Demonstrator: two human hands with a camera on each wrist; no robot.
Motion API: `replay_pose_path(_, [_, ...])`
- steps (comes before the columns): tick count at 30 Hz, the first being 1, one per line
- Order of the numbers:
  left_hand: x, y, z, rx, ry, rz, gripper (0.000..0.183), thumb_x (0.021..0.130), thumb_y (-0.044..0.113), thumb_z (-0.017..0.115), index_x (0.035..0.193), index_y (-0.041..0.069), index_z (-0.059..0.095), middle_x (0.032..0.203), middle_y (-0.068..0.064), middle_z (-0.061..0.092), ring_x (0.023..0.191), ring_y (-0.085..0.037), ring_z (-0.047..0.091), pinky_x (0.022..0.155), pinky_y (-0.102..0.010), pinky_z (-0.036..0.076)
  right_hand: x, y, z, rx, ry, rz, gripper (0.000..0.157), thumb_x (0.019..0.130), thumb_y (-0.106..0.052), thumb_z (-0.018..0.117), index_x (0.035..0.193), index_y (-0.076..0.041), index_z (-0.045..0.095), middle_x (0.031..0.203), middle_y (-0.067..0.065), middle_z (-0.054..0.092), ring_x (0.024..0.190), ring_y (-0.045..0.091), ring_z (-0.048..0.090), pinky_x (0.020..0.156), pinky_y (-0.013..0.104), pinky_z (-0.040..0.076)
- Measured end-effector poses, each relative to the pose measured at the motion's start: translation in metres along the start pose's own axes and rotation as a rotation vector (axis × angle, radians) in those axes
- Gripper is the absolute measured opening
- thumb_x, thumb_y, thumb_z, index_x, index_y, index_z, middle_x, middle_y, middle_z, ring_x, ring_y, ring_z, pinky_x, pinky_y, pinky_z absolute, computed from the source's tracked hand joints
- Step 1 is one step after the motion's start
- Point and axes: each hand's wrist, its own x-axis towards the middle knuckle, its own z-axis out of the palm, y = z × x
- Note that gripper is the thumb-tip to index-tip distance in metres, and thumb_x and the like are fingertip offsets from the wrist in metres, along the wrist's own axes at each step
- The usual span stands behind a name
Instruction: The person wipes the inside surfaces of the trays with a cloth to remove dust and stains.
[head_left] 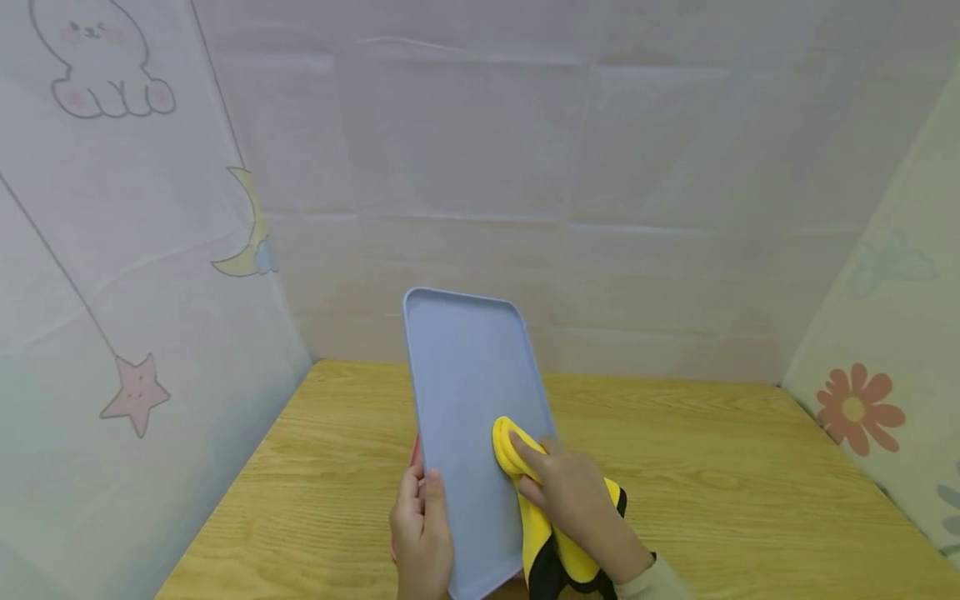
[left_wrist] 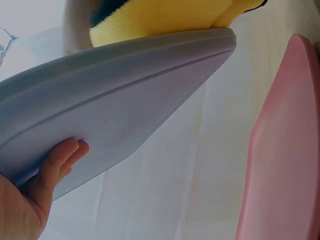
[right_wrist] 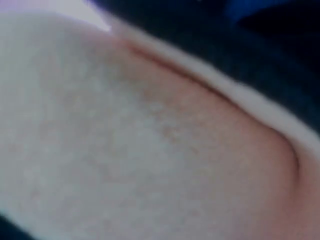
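Note:
A blue rectangular tray (head_left: pixel 472 375) with a low raised rim is tilted up above the table in the head view. My left hand (head_left: pixel 423 529) grips its left edge, thumb on the inner face and fingers behind. The left wrist view shows those fingers (left_wrist: pixel 62 157) against the tray's underside (left_wrist: pixel 115 110). My right hand (head_left: pixel 573 496) holds a yellow cloth with black edging (head_left: pixel 536 521) against the tray's inner face, right of the middle. The cloth's loose end hangs down over the tray's lower right edge. The right wrist view is blurred, filled mostly by skin.
A pink tray (left_wrist: pixel 285 150) lies below the blue one, mostly hidden by it in the head view. Both are over a wood-grain table (head_left: pixel 720 475). Pale printed sheets (head_left: pixel 465 142) stand as walls at the back and sides.

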Motion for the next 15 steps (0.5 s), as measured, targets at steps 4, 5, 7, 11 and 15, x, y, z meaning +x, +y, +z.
replay_pose_path(4, [0.000,-0.002,0.000,0.079,0.048,0.035,0.024,0.096,0.012,0.041,0.105,-0.007,0.051,0.080,-0.011,0.063,0.067,-0.013,0.061,0.054,-0.027,0.049,-0.002,0.011,0.008,-0.006,-0.037,0.062,0.042,0.071,-0.016,0.070,0.113,-0.011,0.063,0.065,-0.001,0.039,0.042,0.006,0.016,0.037,0.020,0.018])
replay_pose_path(5, [-0.001,-0.002,0.000,0.089,0.054,0.049,0.023,0.095,0.011,0.041,0.104,-0.007,0.052,0.080,-0.011,0.063,0.067,-0.012,0.060,0.054,-0.027,0.049,-0.003,0.013,0.010,-0.008,-0.048,0.078,0.042,0.072,-0.016,0.070,0.113,-0.011,0.063,0.065,-0.001,0.040,0.042,0.007,0.017,0.037,0.020,0.018])
replay_pose_path(7, [-0.001,-0.003,0.000,0.089,0.055,0.079,0.022,0.095,0.009,0.041,0.104,-0.009,0.051,0.080,-0.012,0.063,0.067,-0.011,0.060,0.054,-0.028,0.049,-0.003,0.018,0.014,-0.012,-0.058,0.109,0.042,0.072,-0.015,0.069,0.113,-0.010,0.063,0.064,0.001,0.040,0.041,0.007,0.019,0.036,0.021,0.019])
replay_pose_path(11, [0.000,-0.003,-0.001,0.071,0.050,0.124,0.022,0.095,0.007,0.041,0.103,-0.010,0.051,0.080,-0.014,0.064,0.067,-0.011,0.060,0.054,-0.028,0.049,-0.003,0.027,0.019,-0.039,-0.077,0.161,0.042,0.072,-0.014,0.069,0.113,-0.009,0.062,0.064,0.004,0.042,0.041,0.009,0.023,0.036,0.022,0.022])
replay_pose_path(15, [0.000,-0.003,0.000,0.100,0.066,0.162,0.019,0.094,0.006,0.043,0.102,-0.009,0.052,0.075,-0.011,0.063,0.064,-0.009,0.059,0.051,-0.027,0.048,-0.004,0.031,0.022,-0.055,-0.100,0.183,0.042,0.073,-0.015,0.069,0.113,-0.010,0.062,0.063,0.003,0.042,0.041,0.010,0.025,0.036,0.022,0.024])
